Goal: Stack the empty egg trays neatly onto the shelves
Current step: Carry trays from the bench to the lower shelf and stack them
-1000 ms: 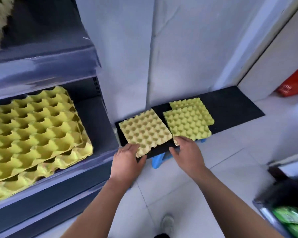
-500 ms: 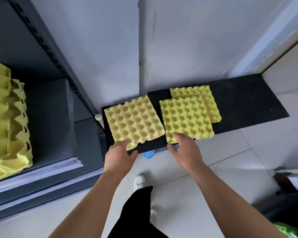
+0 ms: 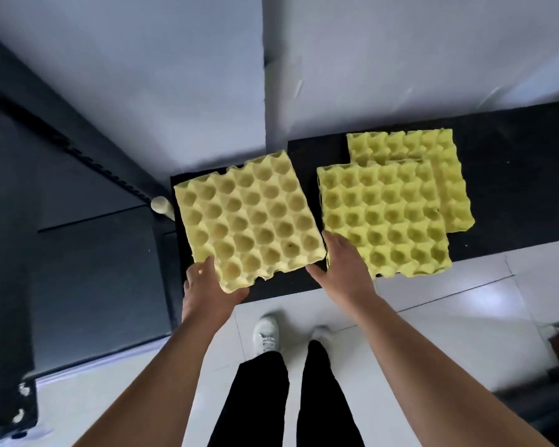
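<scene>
Left hand (image 3: 207, 291) first: it's curled round the near corner of the left egg tray (image 3: 249, 217), and that corner looks to be raised a bit off the black desk (image 3: 513, 175). Right hand (image 3: 346, 269) is laid flat on the near left corner of the middle egg tray (image 3: 384, 217), fingers fairly straight, thumb spread, nothing pinched. A 3rd egg tray (image 3: 446, 175) is tucked partly under the middle one, further back. All 3 are at the desk, with the dark shelf (image 3: 94, 253) just to the left, so none of these is shelved yet.

Handling, as a guess: moulded pulp like this is probably very light but bendy and easily torn at the rim, so it's likely to be flexed by a 1-corner grip. It's better held by 2 opposite edges, with fingers slid underneath. Cups should be lined up so the trays get nested properly.
</scene>
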{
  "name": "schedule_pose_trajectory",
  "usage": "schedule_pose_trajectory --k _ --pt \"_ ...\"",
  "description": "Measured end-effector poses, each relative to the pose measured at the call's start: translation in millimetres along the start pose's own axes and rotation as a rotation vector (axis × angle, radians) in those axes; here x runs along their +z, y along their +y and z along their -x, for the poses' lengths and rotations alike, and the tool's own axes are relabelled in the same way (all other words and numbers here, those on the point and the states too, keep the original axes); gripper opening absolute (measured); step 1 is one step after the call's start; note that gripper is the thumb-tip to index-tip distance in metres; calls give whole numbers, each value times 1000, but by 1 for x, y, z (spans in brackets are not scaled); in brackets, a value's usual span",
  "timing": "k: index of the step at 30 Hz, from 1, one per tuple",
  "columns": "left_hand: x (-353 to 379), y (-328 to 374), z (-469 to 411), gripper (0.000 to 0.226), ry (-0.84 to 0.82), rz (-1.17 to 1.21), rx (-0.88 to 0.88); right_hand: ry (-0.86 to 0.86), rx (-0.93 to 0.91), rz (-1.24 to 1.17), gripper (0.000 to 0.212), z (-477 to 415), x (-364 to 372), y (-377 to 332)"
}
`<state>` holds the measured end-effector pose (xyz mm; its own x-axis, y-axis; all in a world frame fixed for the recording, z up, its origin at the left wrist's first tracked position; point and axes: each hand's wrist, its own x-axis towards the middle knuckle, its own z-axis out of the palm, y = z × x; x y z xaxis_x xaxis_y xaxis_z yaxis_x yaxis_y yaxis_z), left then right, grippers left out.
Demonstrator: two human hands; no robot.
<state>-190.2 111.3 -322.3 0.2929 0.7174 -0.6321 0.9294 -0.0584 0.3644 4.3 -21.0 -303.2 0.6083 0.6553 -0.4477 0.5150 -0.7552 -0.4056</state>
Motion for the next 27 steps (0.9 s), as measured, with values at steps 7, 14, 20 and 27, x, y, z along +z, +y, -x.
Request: schedule_pose_trajectory --k 7,14,20,27 --pt "41 -26 -61 124 -6 137 -130 -155 44 -17 96 -69 52 25" --pt "61 -37 -80 142 20 221 -201 -125 -22 -52 98 -93 76 36" --pt "49 -36 -69 146 81 234 -177 -85 -71 -127 95 -86 67 31" --pt "41 -32 -59 139 67 224 -143 -15 -59 -201 87 -81 60 23"
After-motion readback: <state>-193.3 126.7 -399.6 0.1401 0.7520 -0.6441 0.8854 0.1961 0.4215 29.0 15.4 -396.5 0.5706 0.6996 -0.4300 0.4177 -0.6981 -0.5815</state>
